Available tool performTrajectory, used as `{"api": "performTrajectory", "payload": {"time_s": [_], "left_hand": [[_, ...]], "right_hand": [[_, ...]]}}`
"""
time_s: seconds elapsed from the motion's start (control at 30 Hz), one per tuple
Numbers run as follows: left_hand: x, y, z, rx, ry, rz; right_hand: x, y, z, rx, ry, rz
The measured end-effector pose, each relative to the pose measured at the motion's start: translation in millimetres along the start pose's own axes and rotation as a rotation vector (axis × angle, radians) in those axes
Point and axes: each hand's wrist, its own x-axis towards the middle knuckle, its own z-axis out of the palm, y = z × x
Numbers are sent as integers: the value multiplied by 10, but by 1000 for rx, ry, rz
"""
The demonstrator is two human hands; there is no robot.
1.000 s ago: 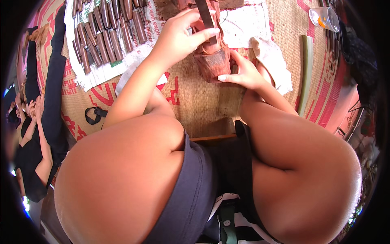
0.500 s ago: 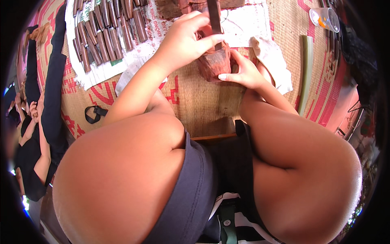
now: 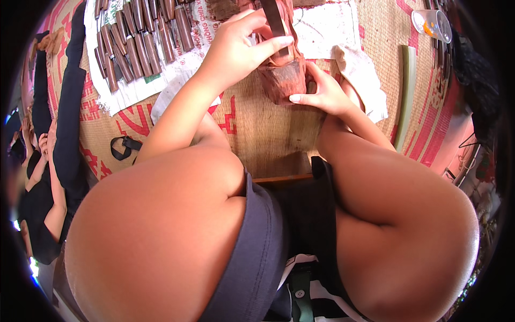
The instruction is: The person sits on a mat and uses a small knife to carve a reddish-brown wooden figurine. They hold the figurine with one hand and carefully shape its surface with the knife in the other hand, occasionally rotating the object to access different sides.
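Note:
My left hand (image 3: 236,48) is closed on a dark, flat strip (image 3: 274,24), thumb in front and fingers behind. The strip leans over the upper part of a rough, reddish-brown block (image 3: 282,83), its lower end close to the block's top face. Whether the two touch, I cannot tell. Around the near right side of that block, my right hand (image 3: 324,94) is closed, with the thumb along its lower edge. The far part of the block runs up behind the strip and my left fingers.
Rows of dark brown handle-like pieces (image 3: 142,53) lie on a white printed sack (image 3: 129,96) at the far left. A pale cloth (image 3: 362,80), a green-grey strip (image 3: 406,96) and a clear plastic cup (image 3: 432,26) are to the right. Another person (image 3: 40,209) sits at the left.
The dark strip has shifted slightly left and now tilts, its upper end further left. My left hand moved a little with it. My right hand keeps its hold on the block.

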Motion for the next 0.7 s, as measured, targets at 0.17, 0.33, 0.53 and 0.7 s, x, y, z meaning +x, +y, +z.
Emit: {"api": "performTrajectory", "payload": {"time_s": [0.17,0.33,0.53,0.7], "left_hand": [[-23,-64,0,-83,45,-52],[-61,-70,-78,-208,58,-193],[-18,-106,-321,-395,79,-277],[-99,-17,-191,-504,-46,-341]], "right_hand": [[-14,-35,-5,-8,17,-5],[-6,-10,-3,41,-9,-7],[-38,-65,-40,42,11,-9],[-1,-15,4,60,-3,-8]]}}
